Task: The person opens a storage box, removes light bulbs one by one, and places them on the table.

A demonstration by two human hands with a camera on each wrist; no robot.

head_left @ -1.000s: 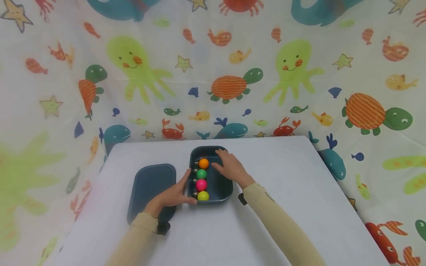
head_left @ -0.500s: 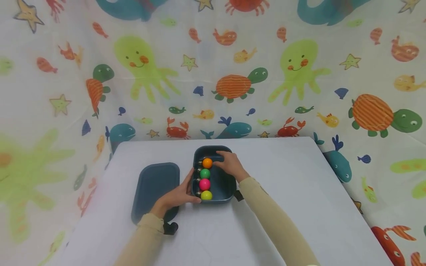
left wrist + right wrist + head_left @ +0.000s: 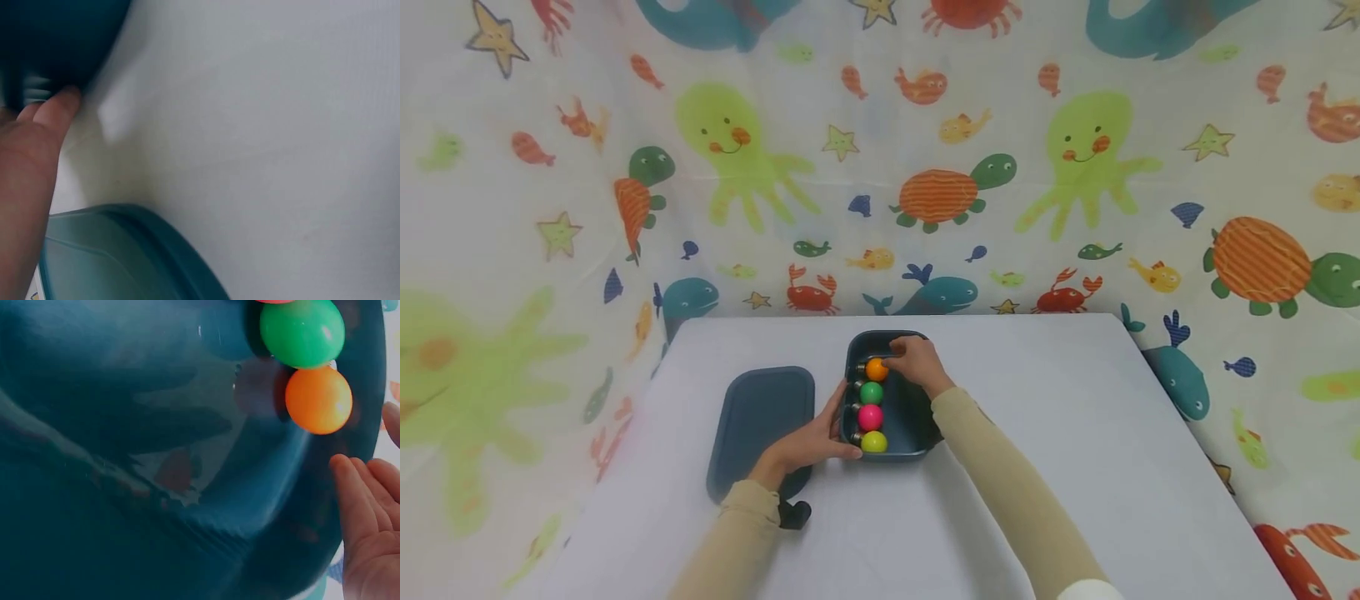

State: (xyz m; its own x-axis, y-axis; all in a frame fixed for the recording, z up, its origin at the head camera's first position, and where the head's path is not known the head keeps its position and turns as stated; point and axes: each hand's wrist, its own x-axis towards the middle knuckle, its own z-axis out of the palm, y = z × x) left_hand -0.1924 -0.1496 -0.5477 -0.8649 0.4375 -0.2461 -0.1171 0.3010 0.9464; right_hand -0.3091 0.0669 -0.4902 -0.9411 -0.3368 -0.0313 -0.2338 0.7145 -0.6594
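A dark blue plastic box (image 3: 912,421) stands on the table with small round light bulbs lined up along its left side. From back to front they are an orange bulb (image 3: 877,369), a green bulb (image 3: 872,392), a pink bulb (image 3: 870,417) and a yellow bulb (image 3: 874,442); metal screw bases point left. My left hand (image 3: 808,442) spreads against the box's front left corner, thumb on the front wall, fingers along the left side. Over the box's back part, my right hand (image 3: 917,362) has its fingertips close to the orange bulb; the right wrist view shows a small gap.
A dark blue lid (image 3: 767,417) lies flat on the white table (image 3: 1037,400), left of the box and partly under my left wrist. Behind the table hangs a curtain (image 3: 850,125) printed with sea animals.
My right hand has drawn its fingers together and come closer to the orange bulb. My left hand stays at the box corner. The head view has shifted slightly left.
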